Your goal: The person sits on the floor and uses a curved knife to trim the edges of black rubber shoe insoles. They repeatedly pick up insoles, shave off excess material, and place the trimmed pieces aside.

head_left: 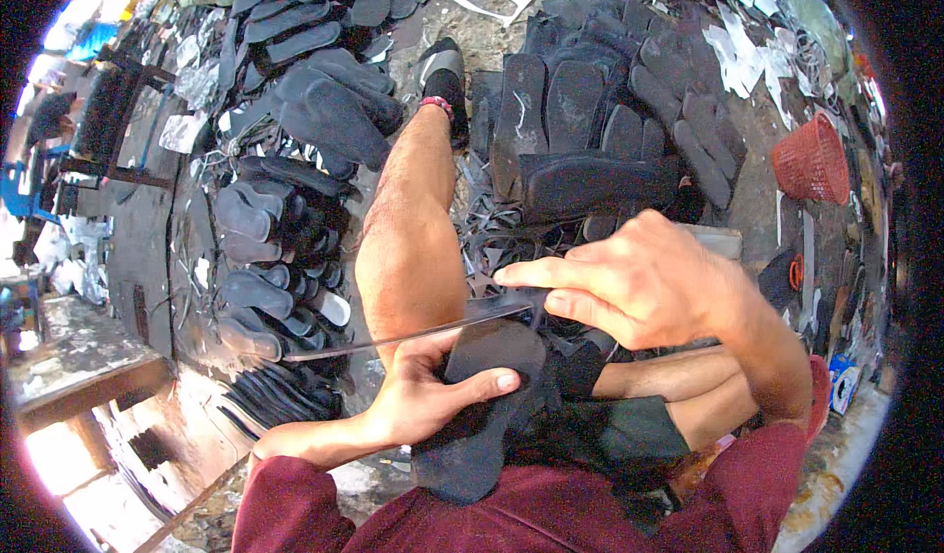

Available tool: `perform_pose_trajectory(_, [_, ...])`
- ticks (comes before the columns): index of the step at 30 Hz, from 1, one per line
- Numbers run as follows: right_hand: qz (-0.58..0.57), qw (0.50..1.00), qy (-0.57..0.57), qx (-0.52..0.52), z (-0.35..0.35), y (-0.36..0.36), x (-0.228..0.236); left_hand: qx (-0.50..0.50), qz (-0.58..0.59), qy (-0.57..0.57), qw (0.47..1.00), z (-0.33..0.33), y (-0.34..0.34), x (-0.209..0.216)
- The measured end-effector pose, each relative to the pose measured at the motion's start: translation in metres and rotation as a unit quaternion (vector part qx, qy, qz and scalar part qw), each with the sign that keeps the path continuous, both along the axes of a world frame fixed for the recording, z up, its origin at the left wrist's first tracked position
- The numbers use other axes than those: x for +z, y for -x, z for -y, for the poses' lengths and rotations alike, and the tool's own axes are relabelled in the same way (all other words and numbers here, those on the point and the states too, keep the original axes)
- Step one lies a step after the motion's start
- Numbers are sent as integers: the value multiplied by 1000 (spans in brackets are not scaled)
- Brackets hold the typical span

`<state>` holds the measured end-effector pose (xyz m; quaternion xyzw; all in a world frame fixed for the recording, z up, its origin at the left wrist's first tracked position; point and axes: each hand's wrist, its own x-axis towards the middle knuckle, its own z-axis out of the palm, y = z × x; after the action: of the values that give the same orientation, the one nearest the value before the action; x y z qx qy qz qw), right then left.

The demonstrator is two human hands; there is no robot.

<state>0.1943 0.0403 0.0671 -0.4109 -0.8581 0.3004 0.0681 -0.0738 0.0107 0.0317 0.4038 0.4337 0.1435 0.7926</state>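
I'm looking down at two hands working over my lap, and there is one dark rubber sole [482, 396] between them, resting against my knee just above the maroon shirt [551, 519]. My left hand [423, 396] is wrapped around that sole, fingers curled under it and the thumb pressed flat across its top, a firm closed grip. My right hand [639, 278] is closed too, forefinger and thumb stretched out along the handle end of one long knife [413, 335], the other fingers folded in. The blade runs out to the left, its edge lying right at the upper rim of the sole. One bare leg [408, 229] stretches away up the middle of the floor [757, 199], ending in a single dark shoe [444, 76]. Left of that leg lie heaps of cut soles [275, 278], too many and too overlapped for me to count; right of it, a second heap of larger dark soles [590, 130], again beyond counting. One red basket [812, 160] sits near the floor's right edge. White scraps [742, 42] lie scattered toward the far right corner.
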Motion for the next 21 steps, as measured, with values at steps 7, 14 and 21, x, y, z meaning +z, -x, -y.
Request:
perform_pose_trajectory(7, [-64,985,104,-123,34,-42,-12,-238,144,11,960,-23,26,-29])
perform_pose_trajectory(14, [-458,708,158,-514,129,-5,-44,81,356,-206,908,22,-55,-29])
perform_pose_trajectory(21, [-396,701,-185,-563,161,24,-53,219,247,-6,944,7,-156,18])
